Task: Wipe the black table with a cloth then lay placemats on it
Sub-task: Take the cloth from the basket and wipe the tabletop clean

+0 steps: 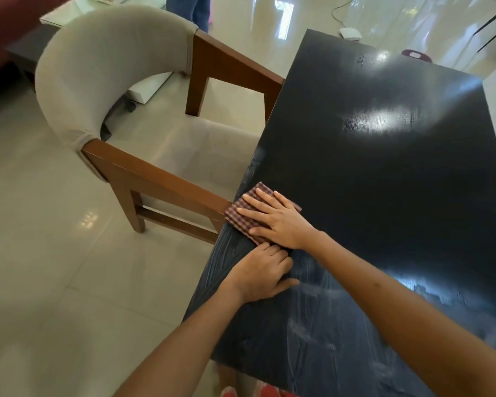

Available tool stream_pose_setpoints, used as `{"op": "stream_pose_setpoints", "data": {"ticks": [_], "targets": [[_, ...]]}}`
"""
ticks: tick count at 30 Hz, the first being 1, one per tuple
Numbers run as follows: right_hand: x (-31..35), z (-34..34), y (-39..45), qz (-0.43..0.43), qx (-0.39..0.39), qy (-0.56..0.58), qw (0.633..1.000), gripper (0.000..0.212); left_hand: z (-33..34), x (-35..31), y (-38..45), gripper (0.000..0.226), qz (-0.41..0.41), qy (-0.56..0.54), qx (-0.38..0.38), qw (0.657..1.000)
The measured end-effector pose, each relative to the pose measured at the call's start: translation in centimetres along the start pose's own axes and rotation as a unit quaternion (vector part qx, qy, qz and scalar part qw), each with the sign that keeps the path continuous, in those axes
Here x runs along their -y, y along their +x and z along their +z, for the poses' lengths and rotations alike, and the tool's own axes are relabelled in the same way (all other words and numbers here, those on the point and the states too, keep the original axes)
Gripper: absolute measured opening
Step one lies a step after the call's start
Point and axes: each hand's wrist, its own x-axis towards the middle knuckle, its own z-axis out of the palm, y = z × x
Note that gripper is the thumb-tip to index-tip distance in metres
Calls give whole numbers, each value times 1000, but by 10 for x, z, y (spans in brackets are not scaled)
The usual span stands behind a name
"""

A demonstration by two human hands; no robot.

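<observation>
A: From the head camera, which step is this?
B: Wiping. The right hand (281, 222) lies flat, fingers (252, 214) spread, on the folded checked cloth (242, 217) at the table (384, 181) edge; the left hand (259, 272), fingers together, touches its near corner.
A: Next?
B: Probably the dry stretch beyond the fingertips. No placemats in view.

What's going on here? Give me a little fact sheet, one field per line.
activity: wiping a tabletop
table: black table, glossy, streaky smears near the person
cloth: checked cloth, folded, flat at the table's left edge
right hand: right hand spread flat on the cloth
left hand: left hand on the table, fingertips at the cloth's near edge
nearby: chair at the table's left side
placemats: none in view
</observation>
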Motion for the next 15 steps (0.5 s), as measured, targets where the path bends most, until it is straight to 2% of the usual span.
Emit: {"op": "stream_pose_setpoints", "data": {"ticks": [2, 7, 15], "targets": [[-11, -5, 12, 15, 0, 5, 1000, 65, 0, 0, 1, 36, -4, 9, 2, 1000], [-46, -22, 55, 116, -17, 38, 992, 52, -1, 0, 0, 39, 4, 38, 19, 999], [-76, -44, 103, 225, -15, 86, 971, 54, 0, 4, 5, 42, 4, 41, 47, 998]]}}
